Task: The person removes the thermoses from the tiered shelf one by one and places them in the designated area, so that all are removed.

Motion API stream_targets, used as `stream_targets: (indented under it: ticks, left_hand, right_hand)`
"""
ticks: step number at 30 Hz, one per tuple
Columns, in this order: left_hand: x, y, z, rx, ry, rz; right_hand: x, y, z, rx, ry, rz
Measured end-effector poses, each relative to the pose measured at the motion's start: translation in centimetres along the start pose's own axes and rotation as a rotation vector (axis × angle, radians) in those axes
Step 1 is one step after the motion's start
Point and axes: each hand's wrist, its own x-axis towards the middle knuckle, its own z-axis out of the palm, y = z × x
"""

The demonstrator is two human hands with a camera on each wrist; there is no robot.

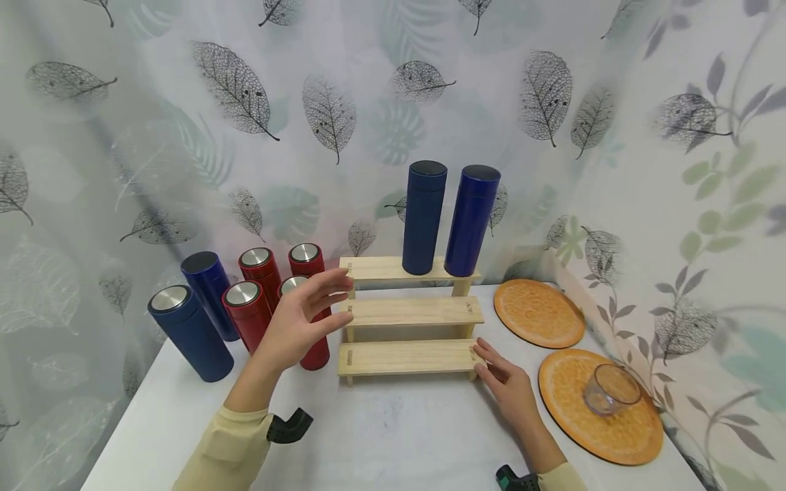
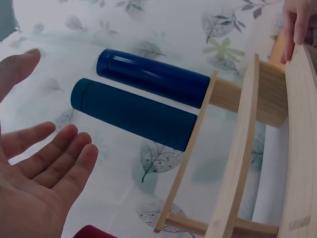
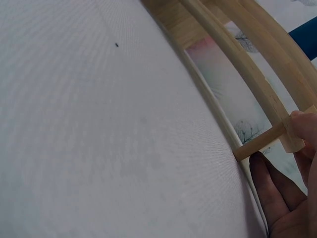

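A three-tier wooden rack [image 1: 411, 311] stands on the white table. On its top tier are two upright blue thermos flasks, a matte one [image 1: 424, 218] and a glossy one [image 1: 471, 221]. My left hand [image 1: 310, 314] hangs in the air by the rack's left side, fingers spread, holding nothing; in the left wrist view its palm [image 2: 37, 186] is bare. My right hand [image 1: 506, 385] grips the right end of the lowest tier, with fingertips [image 3: 303, 121] on the board and others beside the leg. Behind my left hand are several red flasks [image 1: 248, 305], partly hidden.
Left of the red flasks stand a matte blue flask [image 1: 193, 334] and a glossy blue one [image 1: 209, 290]. On the right lie two round orange mats [image 1: 539, 312], the nearer carrying a clear glass [image 1: 610, 390]. A leaf-patterned curtain [image 1: 368, 123] closes off the back.
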Motion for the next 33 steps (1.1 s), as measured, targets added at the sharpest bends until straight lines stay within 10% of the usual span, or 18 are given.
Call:
stream_targets:
  ticks: [33]
  left_hand:
    - [8.2,-2.7,3.5,-0.035,0.004,-0.031]
  right_hand:
    - [-0.2,-0.5,0.0,0.004,0.01,-0.02]
